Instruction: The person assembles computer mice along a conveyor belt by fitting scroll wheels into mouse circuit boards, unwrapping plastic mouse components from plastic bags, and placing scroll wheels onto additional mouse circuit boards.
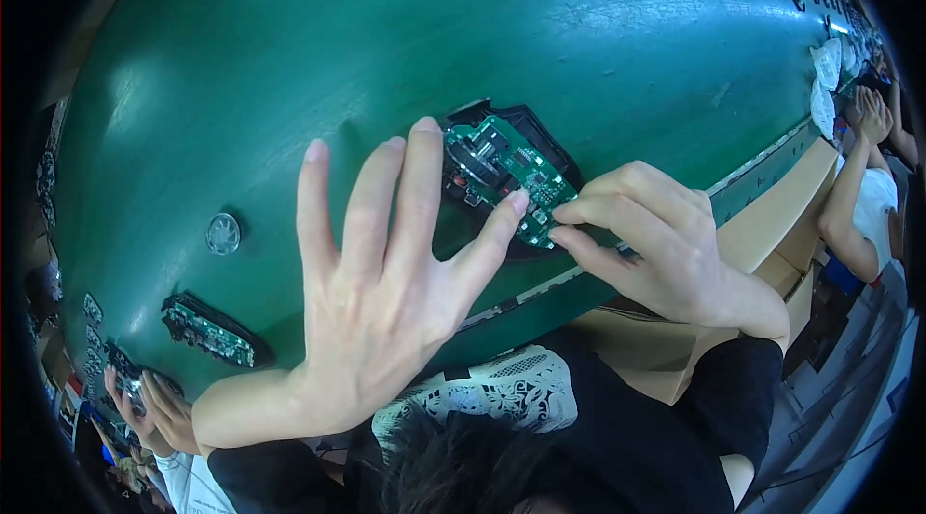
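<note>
Resting its thumb on a green circuit board [536, 175] at the frame's centre, the left hand [381, 297] had its fingers splayed wide, gripping nothing. Thumb and forefinger of the right hand [670, 239] nearly met at the board's lower right edge; whether they pinched anything, I could not tell. A round disc [223, 234] lay at left.
</note>
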`<act>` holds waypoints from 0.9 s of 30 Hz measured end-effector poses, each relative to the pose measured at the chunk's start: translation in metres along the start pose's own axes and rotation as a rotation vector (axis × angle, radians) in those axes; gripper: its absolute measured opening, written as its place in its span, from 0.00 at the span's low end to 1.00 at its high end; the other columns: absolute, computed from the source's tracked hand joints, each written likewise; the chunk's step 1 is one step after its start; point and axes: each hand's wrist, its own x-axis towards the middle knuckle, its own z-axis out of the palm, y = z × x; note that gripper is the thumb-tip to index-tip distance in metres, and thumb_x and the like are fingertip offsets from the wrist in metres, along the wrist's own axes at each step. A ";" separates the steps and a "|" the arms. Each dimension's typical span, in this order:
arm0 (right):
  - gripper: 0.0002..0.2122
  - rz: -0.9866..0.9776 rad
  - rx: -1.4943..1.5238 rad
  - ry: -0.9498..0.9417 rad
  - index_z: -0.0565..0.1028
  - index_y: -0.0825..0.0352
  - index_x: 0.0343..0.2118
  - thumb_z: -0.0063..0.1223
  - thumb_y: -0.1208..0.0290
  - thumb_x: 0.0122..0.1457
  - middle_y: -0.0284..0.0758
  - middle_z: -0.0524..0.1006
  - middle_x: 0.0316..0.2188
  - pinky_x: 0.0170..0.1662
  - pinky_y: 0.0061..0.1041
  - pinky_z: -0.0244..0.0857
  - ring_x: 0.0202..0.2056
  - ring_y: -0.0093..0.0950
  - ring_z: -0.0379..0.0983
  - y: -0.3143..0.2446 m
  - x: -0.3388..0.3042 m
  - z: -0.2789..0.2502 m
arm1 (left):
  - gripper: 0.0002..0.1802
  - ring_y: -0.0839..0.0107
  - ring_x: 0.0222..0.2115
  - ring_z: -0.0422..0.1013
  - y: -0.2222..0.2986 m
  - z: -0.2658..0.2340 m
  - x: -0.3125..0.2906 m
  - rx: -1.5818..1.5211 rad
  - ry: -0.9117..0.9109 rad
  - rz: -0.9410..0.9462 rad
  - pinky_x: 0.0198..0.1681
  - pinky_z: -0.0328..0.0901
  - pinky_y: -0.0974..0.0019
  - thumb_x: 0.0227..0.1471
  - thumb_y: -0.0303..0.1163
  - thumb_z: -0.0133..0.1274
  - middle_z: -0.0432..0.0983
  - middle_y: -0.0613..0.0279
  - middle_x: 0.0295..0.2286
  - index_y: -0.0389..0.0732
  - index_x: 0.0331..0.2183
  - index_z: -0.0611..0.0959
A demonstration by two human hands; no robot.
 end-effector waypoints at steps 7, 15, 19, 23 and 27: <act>0.10 -0.082 -0.279 0.112 0.74 0.64 0.29 0.64 0.77 0.43 0.30 0.70 0.26 0.19 0.23 0.63 0.25 0.25 0.70 -0.010 0.005 0.020 | 0.29 0.58 0.43 0.67 -0.004 -0.003 0.000 0.089 0.032 0.056 0.61 0.56 0.37 0.44 0.31 0.56 0.70 0.52 0.49 0.69 0.50 0.82; 0.09 -0.109 -0.444 0.095 0.68 0.64 0.24 0.57 0.79 0.39 0.32 0.66 0.23 0.17 0.23 0.59 0.23 0.26 0.68 -0.019 0.001 0.030 | 0.34 0.63 0.38 0.65 0.008 -0.004 -0.019 0.234 0.015 0.053 0.59 0.59 0.32 0.45 0.30 0.56 0.73 0.53 0.43 0.70 0.54 0.79; 0.12 -0.059 -0.404 0.075 0.70 0.65 0.27 0.60 0.80 0.38 0.33 0.69 0.23 0.18 0.27 0.59 0.23 0.30 0.70 -0.020 0.001 0.030 | 0.33 0.62 0.38 0.66 0.008 -0.003 -0.018 0.220 0.013 0.068 0.58 0.58 0.31 0.45 0.30 0.55 0.72 0.53 0.42 0.69 0.54 0.79; 0.12 -0.034 -0.378 0.069 0.69 0.65 0.26 0.60 0.81 0.38 0.34 0.68 0.23 0.19 0.28 0.60 0.23 0.32 0.69 -0.020 0.001 0.032 | 0.32 0.62 0.38 0.66 0.007 -0.004 -0.018 0.190 0.006 0.067 0.58 0.58 0.30 0.45 0.30 0.56 0.72 0.52 0.43 0.69 0.54 0.79; 0.12 -0.031 -0.353 0.108 0.69 0.66 0.26 0.60 0.81 0.38 0.34 0.68 0.23 0.19 0.29 0.60 0.23 0.32 0.69 -0.020 0.001 0.035 | 0.32 0.62 0.38 0.66 0.006 -0.003 -0.018 0.180 0.002 0.077 0.59 0.58 0.30 0.45 0.31 0.56 0.72 0.52 0.43 0.69 0.54 0.79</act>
